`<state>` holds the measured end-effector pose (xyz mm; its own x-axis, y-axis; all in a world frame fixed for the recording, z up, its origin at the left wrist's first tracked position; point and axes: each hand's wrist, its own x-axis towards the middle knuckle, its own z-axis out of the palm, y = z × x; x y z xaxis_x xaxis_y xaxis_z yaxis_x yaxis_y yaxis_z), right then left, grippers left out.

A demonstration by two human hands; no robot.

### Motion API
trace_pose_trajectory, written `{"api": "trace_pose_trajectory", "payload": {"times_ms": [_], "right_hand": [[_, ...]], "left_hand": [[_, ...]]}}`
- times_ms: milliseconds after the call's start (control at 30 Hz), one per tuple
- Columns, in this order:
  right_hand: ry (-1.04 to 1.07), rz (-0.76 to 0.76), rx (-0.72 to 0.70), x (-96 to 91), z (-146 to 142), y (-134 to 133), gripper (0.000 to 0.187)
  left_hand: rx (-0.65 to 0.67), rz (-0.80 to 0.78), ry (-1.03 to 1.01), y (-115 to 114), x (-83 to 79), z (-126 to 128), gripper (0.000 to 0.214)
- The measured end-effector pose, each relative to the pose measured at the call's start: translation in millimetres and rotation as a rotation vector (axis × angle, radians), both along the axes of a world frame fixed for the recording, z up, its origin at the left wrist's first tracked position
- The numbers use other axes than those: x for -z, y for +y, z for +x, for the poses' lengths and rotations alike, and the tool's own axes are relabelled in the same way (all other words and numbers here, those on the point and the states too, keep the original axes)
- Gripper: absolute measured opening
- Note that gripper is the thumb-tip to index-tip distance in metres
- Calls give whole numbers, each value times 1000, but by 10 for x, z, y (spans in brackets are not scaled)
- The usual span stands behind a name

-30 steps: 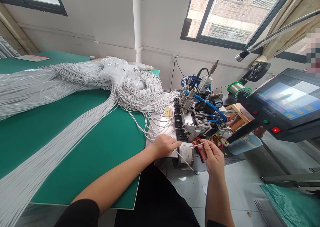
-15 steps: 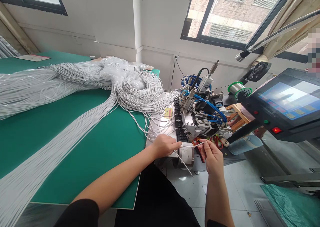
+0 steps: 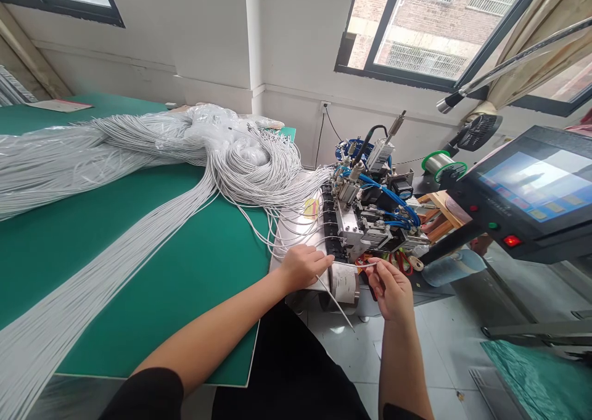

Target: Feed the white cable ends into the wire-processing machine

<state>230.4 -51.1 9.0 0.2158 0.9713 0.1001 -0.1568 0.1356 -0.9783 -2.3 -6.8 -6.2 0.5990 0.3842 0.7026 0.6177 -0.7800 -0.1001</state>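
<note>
My left hand [image 3: 303, 267] is closed on a thin white cable [image 3: 333, 299] at the front of a small wire-processing machine [image 3: 370, 219]. One end of that cable hangs down past the machine's front. My right hand [image 3: 391, 287] pinches the other end of the same cable just in front of the machine's jaws, fingertips close together. Behind my left hand, several white cables [image 3: 296, 229] lie across a black slotted rail [image 3: 327, 219].
A large bundle of white cables [image 3: 139, 155] spreads over the green mat [image 3: 139, 266]. A touchscreen control box [image 3: 531, 192] with a red button stands at right. A wire spool [image 3: 439, 163], blue air hoses [image 3: 391, 198] and windows are behind the machine.
Both hands have shifted slightly up towards the machine, and the hanging cable end has swung a little left. Nothing was let go.
</note>
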Motion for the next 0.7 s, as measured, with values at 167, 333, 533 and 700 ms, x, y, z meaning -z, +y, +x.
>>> {"api": "trace_pose_trajectory", "payload": {"times_ms": [167, 333, 533, 700], "right_hand": [[-185, -43, 1, 98, -29, 160, 38], [-534, -63, 16, 197, -35, 283, 40], [-863, 16, 21, 157, -16, 304, 35], [-1079, 91, 25, 66, -39, 294, 32]], "left_hand": [[-7, 18, -7, -6, -27, 0, 32], [-57, 24, -27, -25, -60, 0, 30], [-83, 62, -65, -28, -108, -8, 27], [-89, 41, -70, -23, -111, -9, 27]]}}
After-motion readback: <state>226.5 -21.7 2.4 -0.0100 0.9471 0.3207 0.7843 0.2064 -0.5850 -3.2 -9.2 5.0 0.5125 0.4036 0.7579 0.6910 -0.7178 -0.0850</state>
